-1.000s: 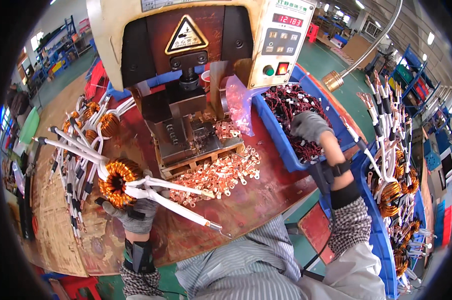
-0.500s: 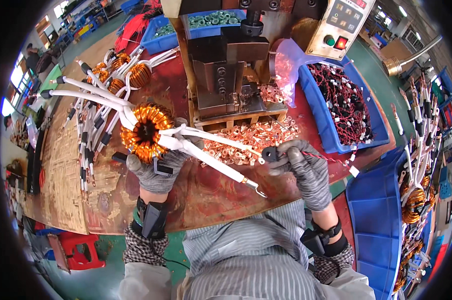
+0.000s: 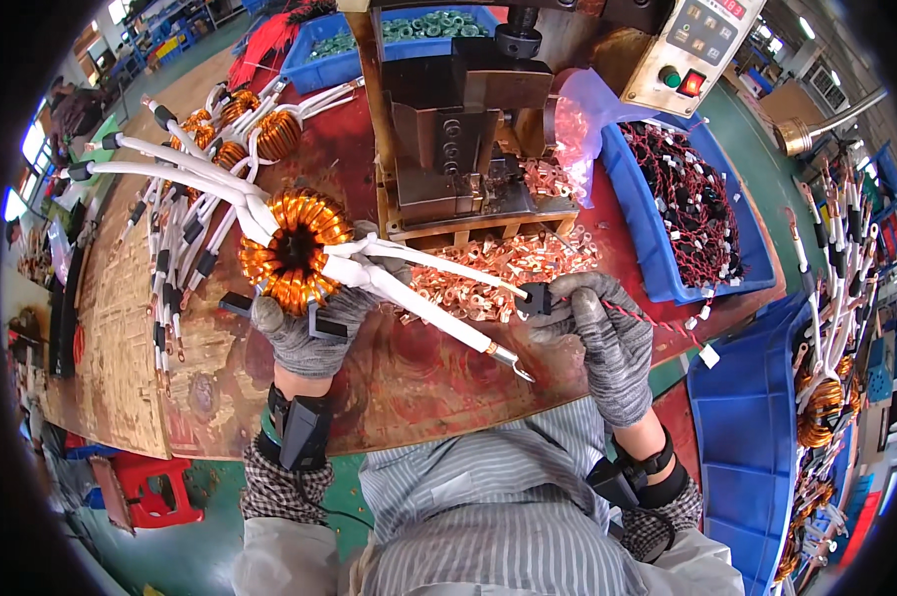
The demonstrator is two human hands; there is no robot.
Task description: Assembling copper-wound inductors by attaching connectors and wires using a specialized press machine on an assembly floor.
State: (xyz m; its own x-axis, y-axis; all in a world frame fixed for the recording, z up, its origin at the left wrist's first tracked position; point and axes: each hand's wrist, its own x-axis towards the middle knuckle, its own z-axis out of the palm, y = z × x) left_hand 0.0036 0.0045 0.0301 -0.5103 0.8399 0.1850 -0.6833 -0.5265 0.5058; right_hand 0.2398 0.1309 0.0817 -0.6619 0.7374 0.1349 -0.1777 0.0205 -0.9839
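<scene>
My gloved left hand [image 3: 314,338] is closed around a toroidal coil [image 3: 334,223] of orange copper wire, holding it over the table. White-sleeved leads [image 3: 438,323] run from the coil, some to the upper left, two to the right. The lower right lead ends in a metal terminal [image 3: 516,366]. Pinched in my gloved right hand [image 3: 607,343] is a small black block-shaped part [image 3: 537,298] with a twisted red and black wire [image 3: 647,318] and white plug. The block meets the tip of the upper right lead; whether the tip passes inside it I cannot tell.
A press [image 3: 448,139] stands behind a heap of copper terminals [image 3: 468,283]. At right, a blue bin [image 3: 657,283] holds more wired black parts, and a larger blue bin [image 3: 741,417] sits lower. Several finished coils [image 3: 277,134] with leads lie at left. A red stool [image 3: 160,492] is below the table.
The black block has come up against the tip of the upper right lead, its face turned differently. The view has shifted slightly; my left hand still holds the coil.
</scene>
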